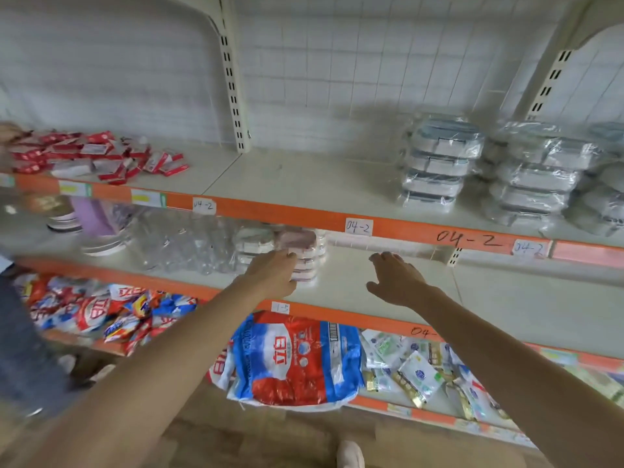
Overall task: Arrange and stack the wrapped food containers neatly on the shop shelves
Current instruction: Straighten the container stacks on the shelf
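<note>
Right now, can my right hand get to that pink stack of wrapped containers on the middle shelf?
Probably yes. The right hand hovers open over bare middle shelf, nothing between it and the pink stack; the left hand already rests on the stack's near side.

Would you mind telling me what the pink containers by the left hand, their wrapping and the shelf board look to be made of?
Pink containers: probably plastic, going by the smooth moulded lids and rounded corners.
Wrapping: thin clear film, glossy and crinkled at the edges.
Shelf board: likely painted metal, a flat cream matte surface with an orange front strip; the frame cannot confirm it.
</note>
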Demonstrator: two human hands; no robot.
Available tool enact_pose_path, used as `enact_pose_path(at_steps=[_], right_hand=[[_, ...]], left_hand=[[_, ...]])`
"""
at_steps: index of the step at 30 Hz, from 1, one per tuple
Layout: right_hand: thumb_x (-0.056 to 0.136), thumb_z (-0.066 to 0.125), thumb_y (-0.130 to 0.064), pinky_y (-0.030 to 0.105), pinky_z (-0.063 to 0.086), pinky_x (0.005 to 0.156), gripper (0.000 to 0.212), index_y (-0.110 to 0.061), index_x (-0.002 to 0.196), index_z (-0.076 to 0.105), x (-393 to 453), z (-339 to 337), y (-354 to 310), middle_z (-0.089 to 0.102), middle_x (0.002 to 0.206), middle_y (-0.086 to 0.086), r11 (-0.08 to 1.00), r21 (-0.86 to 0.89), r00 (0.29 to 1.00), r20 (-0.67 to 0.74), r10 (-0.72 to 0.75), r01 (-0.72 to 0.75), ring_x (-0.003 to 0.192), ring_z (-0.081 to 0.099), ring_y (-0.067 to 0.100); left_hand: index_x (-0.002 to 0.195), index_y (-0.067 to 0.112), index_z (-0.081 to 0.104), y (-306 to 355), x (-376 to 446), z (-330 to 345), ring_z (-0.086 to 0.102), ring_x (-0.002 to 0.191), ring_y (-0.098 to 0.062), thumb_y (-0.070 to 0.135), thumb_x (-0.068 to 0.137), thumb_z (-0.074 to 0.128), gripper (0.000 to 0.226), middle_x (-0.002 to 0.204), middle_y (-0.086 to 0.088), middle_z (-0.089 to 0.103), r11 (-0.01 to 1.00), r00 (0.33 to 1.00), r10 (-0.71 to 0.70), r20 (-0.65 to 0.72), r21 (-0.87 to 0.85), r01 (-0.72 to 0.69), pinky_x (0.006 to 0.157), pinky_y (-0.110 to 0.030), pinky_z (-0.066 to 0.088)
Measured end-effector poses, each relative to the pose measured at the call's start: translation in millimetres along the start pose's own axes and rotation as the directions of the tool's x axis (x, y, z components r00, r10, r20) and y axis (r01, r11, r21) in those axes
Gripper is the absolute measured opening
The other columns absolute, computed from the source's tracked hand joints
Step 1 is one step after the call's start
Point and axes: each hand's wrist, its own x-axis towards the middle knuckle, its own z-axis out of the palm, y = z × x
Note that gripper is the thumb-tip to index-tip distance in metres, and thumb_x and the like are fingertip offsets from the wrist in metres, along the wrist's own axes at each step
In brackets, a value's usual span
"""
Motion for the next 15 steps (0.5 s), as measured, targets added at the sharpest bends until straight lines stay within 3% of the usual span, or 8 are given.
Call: enact_pose_path(at_steps=[9,15], right_hand=[[0.093,0.052,-0.037,0.04,0.037,0.102,0.059,-0.008,0.14,0.032,47,60,-21,0.041,0.138,0.01,0.993,0.071,0.987,0.119,-0.106,0.098,0.127,0.04,0.027],[0.092,0.054,-0.036,0.041,0.035,0.106,0.065,-0.005,0.143,0.026,100,130,-30,0.03,0.144,0.013,0.983,0.095,0.979,0.116,-0.167,0.157,0.133,0.03,0.029]], left_hand=[[0.127,0.004,0.045,-27,3,65,0.048,0.116,-0.029,0.028,0.093,0.052,0.042,0.126,-0.012,0.049,0.991,0.985,-0.118,0.125,-0.055,0.126,0.092,-0.041,0.044],[0.128,0.004,0.045,-47,44,118,0.048,0.118,-0.028,0.025,0.091,0.053,0.043,0.128,-0.012,0.049,0.971,0.981,-0.191,0.045,-0.139,0.195,0.094,-0.04,0.044]])
